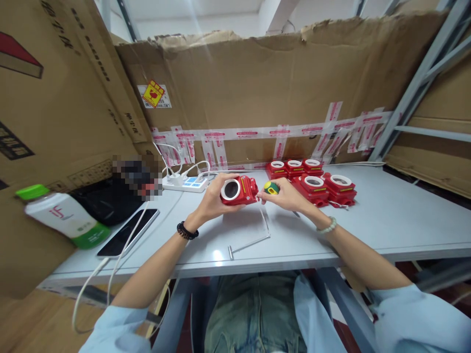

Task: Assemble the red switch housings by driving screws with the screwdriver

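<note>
My left hand (214,198) is closed around a red housing (247,190) with a white ring about a dark round window, held tilted just above the table. My right hand (287,195) is closed on a screwdriver with a yellow and green handle (271,188). What looks like its dark shaft shows below the palm, away from the housing. Those fingertips pinch close to the housing's right end; what is between them is too small to tell. A thin cord or chain runs down from there to a small metal T-shaped rod (231,252) lying on the table.
Several similar red housings (340,189) stand to the right, in two rows. On the left are a white power strip (186,183) with plugs, a phone (128,233) on a white cable, and a bottle with a green cap (66,218). Cardboard (235,88) walls the back.
</note>
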A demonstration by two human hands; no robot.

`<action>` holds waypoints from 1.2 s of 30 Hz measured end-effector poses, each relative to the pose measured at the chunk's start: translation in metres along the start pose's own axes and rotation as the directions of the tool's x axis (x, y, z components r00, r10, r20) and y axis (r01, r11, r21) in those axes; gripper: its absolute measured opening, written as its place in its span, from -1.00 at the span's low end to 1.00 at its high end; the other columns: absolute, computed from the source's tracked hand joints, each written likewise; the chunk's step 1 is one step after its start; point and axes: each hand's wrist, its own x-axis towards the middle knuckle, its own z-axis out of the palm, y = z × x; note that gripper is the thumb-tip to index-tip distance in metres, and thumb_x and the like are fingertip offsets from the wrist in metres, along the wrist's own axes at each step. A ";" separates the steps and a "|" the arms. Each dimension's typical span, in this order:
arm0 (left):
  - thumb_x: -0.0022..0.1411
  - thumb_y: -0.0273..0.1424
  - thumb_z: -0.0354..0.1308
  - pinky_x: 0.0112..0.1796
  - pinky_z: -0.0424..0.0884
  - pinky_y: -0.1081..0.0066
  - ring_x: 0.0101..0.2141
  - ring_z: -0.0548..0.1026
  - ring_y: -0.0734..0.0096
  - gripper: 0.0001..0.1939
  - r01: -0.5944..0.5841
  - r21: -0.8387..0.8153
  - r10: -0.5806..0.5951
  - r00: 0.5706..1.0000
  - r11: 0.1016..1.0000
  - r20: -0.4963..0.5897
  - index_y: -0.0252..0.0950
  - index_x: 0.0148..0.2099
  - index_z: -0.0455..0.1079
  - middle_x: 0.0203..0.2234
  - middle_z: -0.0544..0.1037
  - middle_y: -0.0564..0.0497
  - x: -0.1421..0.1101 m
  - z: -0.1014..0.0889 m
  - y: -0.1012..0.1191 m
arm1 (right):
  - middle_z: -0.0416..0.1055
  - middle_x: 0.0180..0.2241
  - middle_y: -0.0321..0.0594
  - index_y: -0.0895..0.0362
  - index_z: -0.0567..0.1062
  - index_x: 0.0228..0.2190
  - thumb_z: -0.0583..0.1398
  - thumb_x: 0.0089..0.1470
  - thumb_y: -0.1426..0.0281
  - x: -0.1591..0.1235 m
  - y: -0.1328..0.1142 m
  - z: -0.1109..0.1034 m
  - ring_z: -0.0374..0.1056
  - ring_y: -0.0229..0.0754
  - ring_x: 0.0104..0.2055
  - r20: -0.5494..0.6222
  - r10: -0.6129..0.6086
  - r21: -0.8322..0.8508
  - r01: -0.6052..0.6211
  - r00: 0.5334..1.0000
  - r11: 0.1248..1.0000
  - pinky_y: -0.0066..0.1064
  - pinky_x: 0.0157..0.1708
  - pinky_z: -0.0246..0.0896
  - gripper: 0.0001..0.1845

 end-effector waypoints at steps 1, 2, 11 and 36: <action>-0.03 -0.25 0.41 0.00 0.40 0.17 -0.02 0.45 0.14 -0.28 -0.003 0.001 0.003 1.000 1.000 -0.010 -0.22 0.14 0.20 -0.01 0.43 -0.14 0.000 0.000 0.000 | 0.48 -0.57 -0.21 0.21 0.49 -0.61 0.28 -0.03 0.17 0.000 0.000 0.000 0.25 -0.31 -0.51 0.002 0.008 0.017 -0.008 1.000 1.000 -0.46 -0.45 0.13 -0.64; -0.02 -0.25 0.41 0.01 0.40 0.17 -0.02 0.45 0.15 -0.28 0.002 -0.001 -0.002 1.000 1.000 -0.018 -0.22 0.14 0.20 -0.01 0.44 -0.13 0.000 0.000 0.000 | 0.48 -0.57 -0.20 0.21 0.48 -0.61 0.28 -0.04 0.14 0.001 0.000 0.000 0.25 -0.31 -0.52 -0.002 0.014 0.028 -0.014 1.000 1.000 -0.46 -0.45 0.14 -0.62; -0.05 -0.20 0.42 0.06 0.37 0.16 0.02 0.44 0.14 -0.22 0.159 -0.043 -0.159 0.987 0.986 0.005 -0.23 0.17 0.18 0.04 0.41 -0.12 0.000 -0.001 0.001 | 0.36 -0.60 -0.31 0.23 0.56 -0.47 0.32 -0.14 0.12 0.002 -0.003 -0.007 0.14 -0.35 -0.56 -0.135 0.025 0.058 -0.017 0.990 0.998 -0.45 -0.52 0.07 -0.61; -0.02 -0.15 0.37 0.02 0.37 0.16 0.01 0.44 0.10 -0.29 0.431 0.116 -0.442 0.822 0.895 0.360 -0.17 0.12 0.18 0.04 0.43 -0.07 -0.021 -0.004 0.082 | 0.49 -0.49 -0.24 0.20 0.54 -0.40 0.31 -0.09 0.23 -0.008 -0.014 -0.030 0.37 -0.26 -0.43 -0.097 -0.068 0.039 0.072 0.993 0.997 -0.45 -0.43 0.25 -0.73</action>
